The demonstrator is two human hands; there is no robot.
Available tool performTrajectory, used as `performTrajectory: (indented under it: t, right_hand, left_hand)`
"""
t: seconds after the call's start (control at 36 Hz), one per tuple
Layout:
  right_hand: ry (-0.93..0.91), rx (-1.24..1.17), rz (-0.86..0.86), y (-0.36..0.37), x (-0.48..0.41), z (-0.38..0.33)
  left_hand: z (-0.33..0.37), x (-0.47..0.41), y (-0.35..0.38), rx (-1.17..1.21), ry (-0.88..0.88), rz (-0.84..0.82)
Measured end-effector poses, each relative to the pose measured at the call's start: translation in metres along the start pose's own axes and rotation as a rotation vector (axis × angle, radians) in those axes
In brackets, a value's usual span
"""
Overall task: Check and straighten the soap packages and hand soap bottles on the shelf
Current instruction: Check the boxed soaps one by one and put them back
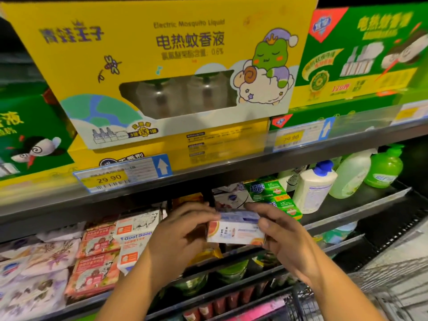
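White soap box (235, 230), one, gripped by left hand (183, 230) and right hand (282, 235); at least four bottles (310, 193) to its right on a dark shop shelf (342, 205).

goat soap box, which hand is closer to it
Left. The left hand is just right of the goat soap box; the right hand grips the far end of the held box.

The upper dark metal shelf (231, 164) carries stacked yellow cardboard boxes (162, 66) between green cardboard boxes (361, 54). The lower black shelf (370, 200) carries pink-and-white Goat Soap packages (99, 237), green soap packs (273, 193) and plastic hand soap bottles (315, 188).
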State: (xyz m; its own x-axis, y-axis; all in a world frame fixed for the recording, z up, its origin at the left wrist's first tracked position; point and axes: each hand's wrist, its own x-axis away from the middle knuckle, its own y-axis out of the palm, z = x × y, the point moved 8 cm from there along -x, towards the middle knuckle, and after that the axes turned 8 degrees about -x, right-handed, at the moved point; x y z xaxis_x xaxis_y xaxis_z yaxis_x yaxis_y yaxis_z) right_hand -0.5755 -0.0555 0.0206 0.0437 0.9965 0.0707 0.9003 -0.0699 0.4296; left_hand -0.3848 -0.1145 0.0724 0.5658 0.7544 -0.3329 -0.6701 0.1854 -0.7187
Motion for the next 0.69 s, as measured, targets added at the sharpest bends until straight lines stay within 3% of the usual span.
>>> performTrajectory:
  t: [0.11,0.17,0.33,0.44,0.61,0.69]
  right_hand:
    - [-0.046,0.118,-0.016,0.006,-0.001,-0.002]
    - [-0.051,0.216,-0.021,0.014,-0.003,-0.004]
    - [-0.062,0.293,-0.100,0.054,-0.020,0.013]
    - [-0.084,0.354,-0.170,0.091,-0.029,0.019]
    - [-0.044,0.719,-0.237,0.148,-0.040,0.041]
    - [0.002,0.906,-0.275,0.176,-0.048,0.064]
  left_hand:
    - [-0.005,0.011,0.014,-0.016,-0.007,-0.280]
    - [-0.008,0.013,0.014,-0.087,-0.013,-0.332]
    - [-0.017,0.019,-0.015,-0.274,-0.040,-0.182]
    - [-0.046,0.041,-0.046,-0.263,-0.118,-0.102]
    - [-0.096,0.098,-0.106,-0.079,-0.300,0.117]
    - [-0.126,0.124,-0.137,-0.135,-0.328,0.217]
